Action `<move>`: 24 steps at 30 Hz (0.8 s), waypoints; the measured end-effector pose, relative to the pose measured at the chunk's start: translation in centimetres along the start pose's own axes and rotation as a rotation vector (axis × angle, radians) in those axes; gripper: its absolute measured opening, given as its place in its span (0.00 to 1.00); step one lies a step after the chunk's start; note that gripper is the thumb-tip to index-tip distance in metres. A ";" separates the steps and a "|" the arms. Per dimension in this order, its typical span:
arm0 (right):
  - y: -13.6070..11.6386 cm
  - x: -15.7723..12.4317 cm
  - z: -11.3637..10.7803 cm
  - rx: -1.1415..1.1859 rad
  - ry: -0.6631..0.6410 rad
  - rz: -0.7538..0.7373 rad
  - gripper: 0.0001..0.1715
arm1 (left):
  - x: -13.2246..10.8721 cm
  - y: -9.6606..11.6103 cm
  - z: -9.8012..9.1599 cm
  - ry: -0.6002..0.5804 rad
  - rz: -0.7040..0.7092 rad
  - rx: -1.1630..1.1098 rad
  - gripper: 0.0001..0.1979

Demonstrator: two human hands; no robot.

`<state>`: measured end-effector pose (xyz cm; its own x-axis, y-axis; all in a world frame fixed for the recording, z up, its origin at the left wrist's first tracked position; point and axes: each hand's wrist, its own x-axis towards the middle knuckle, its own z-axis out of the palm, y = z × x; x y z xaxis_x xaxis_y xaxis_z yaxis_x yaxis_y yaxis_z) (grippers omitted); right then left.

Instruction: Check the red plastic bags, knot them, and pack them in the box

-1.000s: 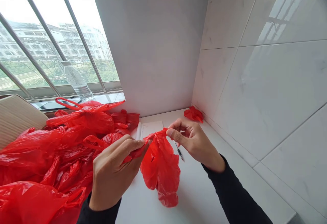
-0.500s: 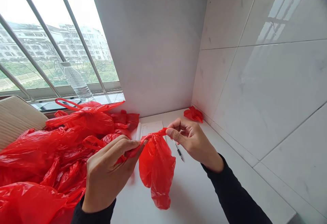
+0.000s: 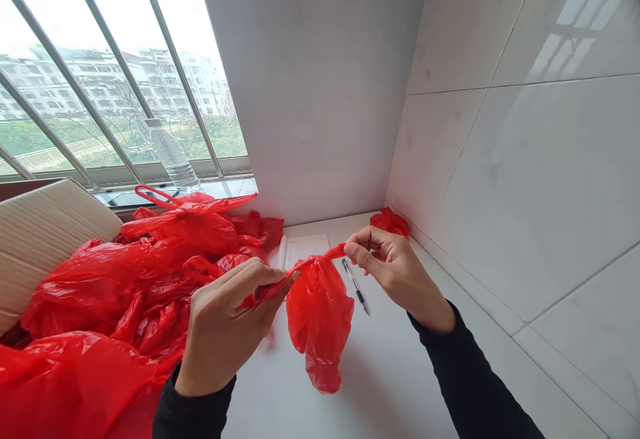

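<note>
A red plastic bag hangs in front of me above the white tabletop, gathered at its top. My left hand is closed round one twisted end of it, thumb pressed against the fingers. The opposite end is pinched between thumb and fingertips of my right hand. Between the two hands the gathered top is stretched in a slanting line, and the bag's body droops below. What the bag holds, if anything, I cannot make out.
A heap of red plastic bags fills the left side, beside a cardboard box. Behind the held bag lie an open notebook and a pen. Another red bag sits in the corner. A water bottle stands by the barred window.
The view has shifted, so everything sits further right. My hands have drawn slightly apart, and the right end of the bag is stretched longer. Both hands keep their hold.
</note>
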<state>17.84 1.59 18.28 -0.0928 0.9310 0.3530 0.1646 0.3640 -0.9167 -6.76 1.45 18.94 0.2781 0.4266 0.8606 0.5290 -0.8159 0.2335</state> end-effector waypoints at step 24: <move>2.6 0.1 -0.4 -0.016 0.109 0.073 0.20 | -0.4 0.5 -1.6 -0.003 -0.115 0.087 0.10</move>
<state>18.66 2.68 16.00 0.0273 0.9520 0.3050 0.1828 0.2952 -0.9378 -7.89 0.30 19.46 0.2137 0.5167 0.8291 0.6247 -0.7248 0.2907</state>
